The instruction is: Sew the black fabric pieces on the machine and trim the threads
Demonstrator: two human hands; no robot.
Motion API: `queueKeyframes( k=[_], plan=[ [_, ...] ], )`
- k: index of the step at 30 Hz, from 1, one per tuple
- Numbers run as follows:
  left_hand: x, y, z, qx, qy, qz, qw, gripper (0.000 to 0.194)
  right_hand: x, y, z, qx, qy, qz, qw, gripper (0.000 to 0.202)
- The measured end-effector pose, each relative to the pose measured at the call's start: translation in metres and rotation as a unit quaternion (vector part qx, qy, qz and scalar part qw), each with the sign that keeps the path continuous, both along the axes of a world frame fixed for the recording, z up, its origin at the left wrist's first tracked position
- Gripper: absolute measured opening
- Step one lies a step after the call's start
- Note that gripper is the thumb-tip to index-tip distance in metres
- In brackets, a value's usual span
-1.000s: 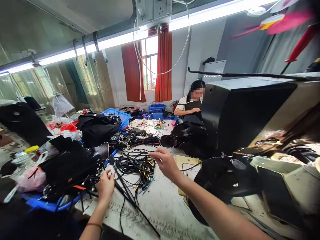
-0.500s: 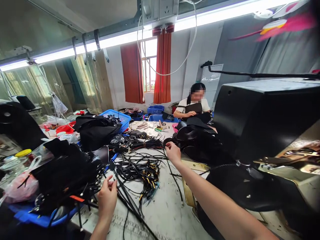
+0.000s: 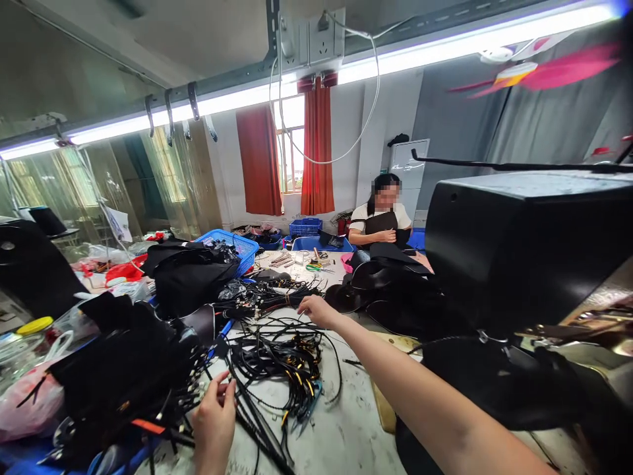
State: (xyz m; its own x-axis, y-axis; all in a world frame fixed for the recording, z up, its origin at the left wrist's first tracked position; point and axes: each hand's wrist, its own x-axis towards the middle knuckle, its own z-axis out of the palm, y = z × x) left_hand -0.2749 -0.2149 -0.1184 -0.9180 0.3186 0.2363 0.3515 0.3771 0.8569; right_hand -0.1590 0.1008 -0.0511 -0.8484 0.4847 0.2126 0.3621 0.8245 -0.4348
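Observation:
My right hand [image 3: 316, 311] reaches over the worktable with its fingertips pinched together on what looks like a thin black cord, among loose cords. Below it spreads a tangled heap of black cords [image 3: 270, 359], some with yellow ends. Behind the fingers lies a tied bundle of black cords [image 3: 281, 297] with pale tips. My left hand [image 3: 216, 409] is nearer the front edge, its fingers curled and thumb close to the index finger. Whatever lies between them is too small to make out. Long black straps [image 3: 254, 415] run just right of it.
Black fabric pieces [image 3: 119, 369] pile over a blue basket at left. A blue mesh basket [image 3: 242, 251] stands behind. Teal-handled snips [image 3: 311, 402] lie beside the cords. A black machine [image 3: 524, 257] blocks the right. Across the table sits a co-worker [image 3: 378, 221].
My right hand has moved left from beside the black pieces to over the cords, and the cord hanging by it has shifted. My left hand has barely moved. The view tilts up slightly.

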Motion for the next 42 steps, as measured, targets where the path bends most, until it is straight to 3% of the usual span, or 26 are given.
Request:
queueKeyframes(
  k=[3,11,15,18,23,26,29,32,36,39,42],
  plan=[
    [-0.004,0.001,-0.004,0.013,-0.006,-0.003,1.0,0.047,-0.021,-0.004,-0.011,-0.021,-0.01,0.02,1.0,0.03],
    [-0.003,0.007,-0.011,0.113,-0.008,-0.026,0.993,0.036,-0.079,-0.024,-0.034,0.011,-0.011,-0.051,0.999,0.026],
    [0.002,0.007,-0.007,0.157,-0.006,-0.041,0.987,0.032,-0.088,-0.033,-0.032,0.039,0.067,-0.04,0.996,0.025],
    [0.001,0.004,-0.004,0.186,-0.037,-0.043,0.981,0.036,-0.082,-0.037,-0.011,0.062,0.179,-0.026,0.982,0.022],
    [0.001,0.003,0.011,0.248,-0.122,0.006,0.961,0.058,-0.065,-0.05,0.055,0.08,0.325,0.02,0.942,0.017],
    [0.006,0.003,0.029,0.293,-0.17,0.011,0.941,0.059,-0.054,-0.07,0.093,0.076,0.332,0.071,0.937,0.019],
    [0.014,0.003,0.048,0.347,-0.214,0.008,0.913,0.057,-0.039,-0.102,0.11,0.042,0.29,0.089,0.952,0.014],
    [0.022,0.001,0.061,0.391,-0.257,0.004,0.884,0.051,-0.016,-0.143,0.096,-0.033,0.22,0.088,0.971,0.013],
    [0.033,0.001,0.07,0.428,-0.301,-0.007,0.852,0.044,0.02,-0.184,0.047,-0.173,0.139,0.055,0.974,0.016],
    [0.043,0.003,0.073,0.441,-0.317,-0.014,0.84,0.047,0.038,-0.197,0.018,-0.265,0.121,0.011,0.957,0.018],
    [0.052,0.005,0.073,0.446,-0.317,-0.02,0.837,0.047,0.047,-0.2,0.008,-0.334,0.122,-0.013,0.935,0.022]
  ],
)
